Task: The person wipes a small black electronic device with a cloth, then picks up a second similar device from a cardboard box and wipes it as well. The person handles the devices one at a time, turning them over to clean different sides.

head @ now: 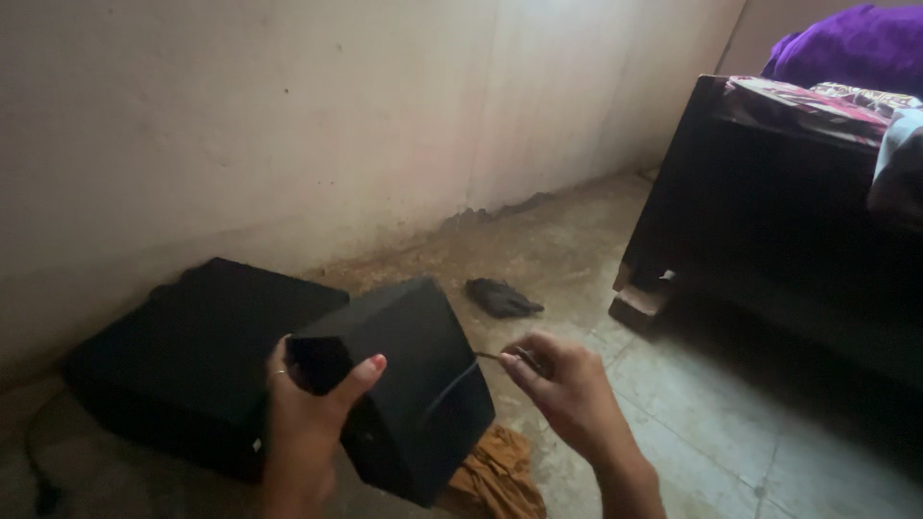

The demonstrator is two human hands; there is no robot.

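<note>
Roughly: two hands (308, 423), two black boxes (404, 384).

Two black boxes (404, 384) (192, 356), two hands (308, 423) (567, 389), perhaps two cloths (495, 476) (500, 298), one bed (769, 192).

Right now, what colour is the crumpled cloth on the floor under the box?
Mustard brown; the cloth shows best in the head view.

We see a dim room, with soft light falling on the pale wall (288, 115) from the upper right. The black boxes (202, 356) lose detail in shadow, as does the space under the bed (769, 211). The picture is soft and slightly grainy throughout.
</note>
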